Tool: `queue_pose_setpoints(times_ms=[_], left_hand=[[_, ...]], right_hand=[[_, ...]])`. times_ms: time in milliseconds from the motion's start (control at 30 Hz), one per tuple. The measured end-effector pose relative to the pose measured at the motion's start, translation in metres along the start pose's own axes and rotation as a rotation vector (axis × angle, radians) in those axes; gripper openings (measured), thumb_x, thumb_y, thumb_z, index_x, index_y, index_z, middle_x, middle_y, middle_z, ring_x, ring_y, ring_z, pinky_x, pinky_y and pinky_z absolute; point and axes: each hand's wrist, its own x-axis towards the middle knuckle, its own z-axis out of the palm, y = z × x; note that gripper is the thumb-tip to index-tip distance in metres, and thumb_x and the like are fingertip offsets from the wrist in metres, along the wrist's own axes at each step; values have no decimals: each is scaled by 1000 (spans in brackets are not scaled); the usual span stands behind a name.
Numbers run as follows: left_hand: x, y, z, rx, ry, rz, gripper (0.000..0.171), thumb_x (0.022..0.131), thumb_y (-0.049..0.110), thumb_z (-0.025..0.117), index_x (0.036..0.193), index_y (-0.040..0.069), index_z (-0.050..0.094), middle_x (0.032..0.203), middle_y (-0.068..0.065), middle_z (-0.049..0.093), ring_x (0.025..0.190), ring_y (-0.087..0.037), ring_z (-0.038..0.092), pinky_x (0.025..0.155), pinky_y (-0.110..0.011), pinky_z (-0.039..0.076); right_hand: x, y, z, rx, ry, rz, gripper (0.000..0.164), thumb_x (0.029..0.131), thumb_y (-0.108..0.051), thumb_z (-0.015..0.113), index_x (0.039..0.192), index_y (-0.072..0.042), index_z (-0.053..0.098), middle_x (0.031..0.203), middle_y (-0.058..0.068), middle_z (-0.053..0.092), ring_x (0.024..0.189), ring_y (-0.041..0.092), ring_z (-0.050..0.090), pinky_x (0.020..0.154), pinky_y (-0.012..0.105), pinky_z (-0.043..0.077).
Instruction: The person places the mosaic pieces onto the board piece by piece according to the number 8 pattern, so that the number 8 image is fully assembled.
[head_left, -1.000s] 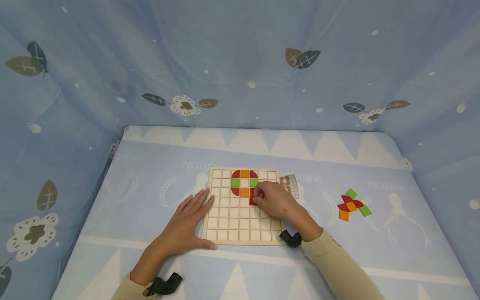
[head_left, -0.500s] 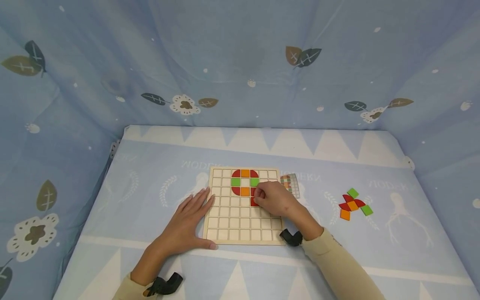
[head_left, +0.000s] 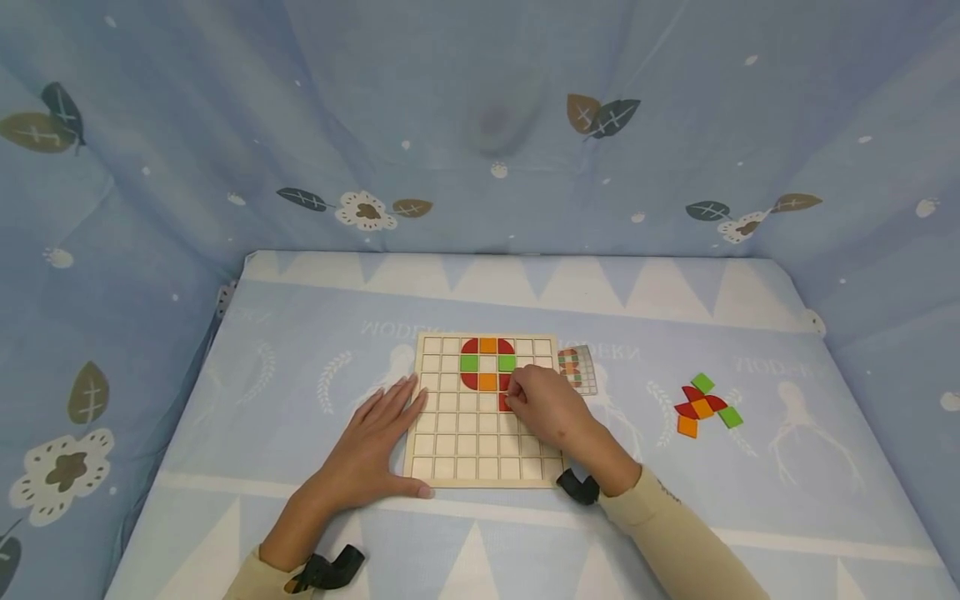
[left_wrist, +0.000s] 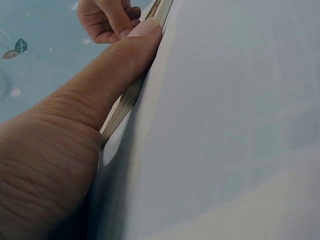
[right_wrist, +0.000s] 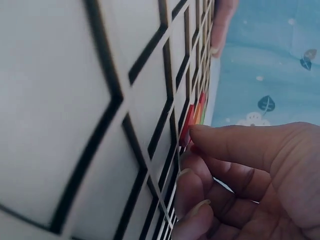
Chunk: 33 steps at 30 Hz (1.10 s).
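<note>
Right hand (head_left: 547, 404) pinches a red piece (head_left: 505, 403) over the grid board (head_left: 467, 446)!

And here we are, thumb and bent fingers tight on that red piece, right of the board's middle, four rows in from its far edge! Is it lying flat in its cell? The fingers cover too much; I can't tell. Over to the left hand (head_left: 365, 454): spread wide, fingertips at the board's left border, thumb reaching along the near edge by the left corner, nothing in its grasp.

Look toward the board's far edge, and what a ring! Red rounded pieces (head_left: 469, 381) at the corners, orange squares (head_left: 487, 382) far and near, green squares (head_left: 469, 363) left and right, all around one pale wooden cell. The ring's near right corner is partly behind the right hand.

Just beside the board's right edge, toward the far corner, lies a patterned card (head_left: 577, 371). And well apart, out to the board's right, a cluster of loose pieces (head_left: 702, 408) in red, orange and green, some overlapping!
</note>
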Motion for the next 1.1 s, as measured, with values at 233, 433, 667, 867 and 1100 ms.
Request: queue_pose_setpoints(times_ms=[233,433,667,867,1100], left_hand=[[1,0,1,-4,-1,6,136,66,84,78,168,11,24,175,-7,11,161,-27,9,127,-43,2],[2,-2,0,16,-35,-17,136,68,87,74,169,15,19,176,-2,5,161,-22,3,127,-42,-1],[3,-2,0,8,-50,-20,136,68,87,73,169,15,18,176,-2,4,161,-21,2,127,-43,-1],[3,-2,0,5,-42,-8,136,69,88,72,169,15,17,176,-3,4,161,-22,2,127,-43,-1],[0,-2,0,0,-43,-7,136,68,87,73,169,15,16,176,-3,4,161,-24,3,127,-43,-1]], right_hand=[[-16,11,-8,27,43,34,9,95,-11,77,89,-13,69,79,-6,59,70,11,54,65,31,50],[-33,36,-29,36,129,85,8,95,-13,77,93,-10,70,81,-4,60,74,14,55,66,32,49],[-66,72,-57,-42,194,215,15,95,-17,76,103,-4,73,89,4,66,79,21,57,72,37,52],[-101,106,-82,-82,206,225,24,95,-15,75,113,0,72,104,12,70,89,26,64,77,46,55],[-130,134,-96,-148,171,221,23,92,-10,78,109,4,72,102,13,68,89,30,65,77,53,55]])
